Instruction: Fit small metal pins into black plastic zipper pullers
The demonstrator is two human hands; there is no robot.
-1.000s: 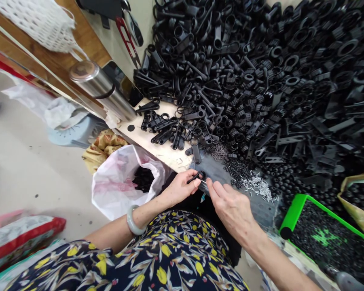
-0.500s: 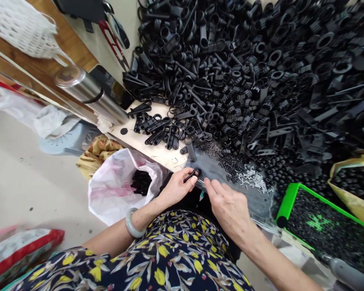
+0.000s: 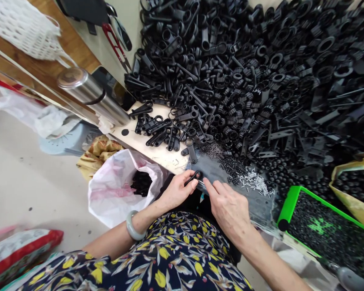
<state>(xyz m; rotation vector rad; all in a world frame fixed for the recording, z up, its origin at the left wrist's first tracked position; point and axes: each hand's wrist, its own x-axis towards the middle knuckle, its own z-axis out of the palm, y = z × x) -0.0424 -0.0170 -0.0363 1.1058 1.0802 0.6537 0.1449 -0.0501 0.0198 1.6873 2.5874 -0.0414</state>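
Note:
My left hand [image 3: 176,191] is closed on a black plastic lever part [image 3: 196,175] with a ring-shaped end, above the near edge of a dark mat [image 3: 261,206]. A thin shiny metal tool [image 3: 201,183] reaches from my right hand [image 3: 230,206] to that part; its grip is hidden inside the closed fingers. Beyond my hands, small metal pins [image 3: 253,181] lie loose on the mat beside tiny black pieces [image 3: 232,169]. Several assembled black lever parts [image 3: 160,129] rest on the pale board to the left.
A huge heap of black plastic parts [image 3: 230,76] covers the back. At left stand a steel flask [image 3: 94,95] and an open white sack [image 3: 109,194] with black parts inside. A green-rimmed tray [image 3: 291,202] sits at right. Red-handled snips [image 3: 115,44] are at upper left.
The view has shifted very slightly. Both hands keep nearly the same pose, with the black lever part and the metal tool still held close together.

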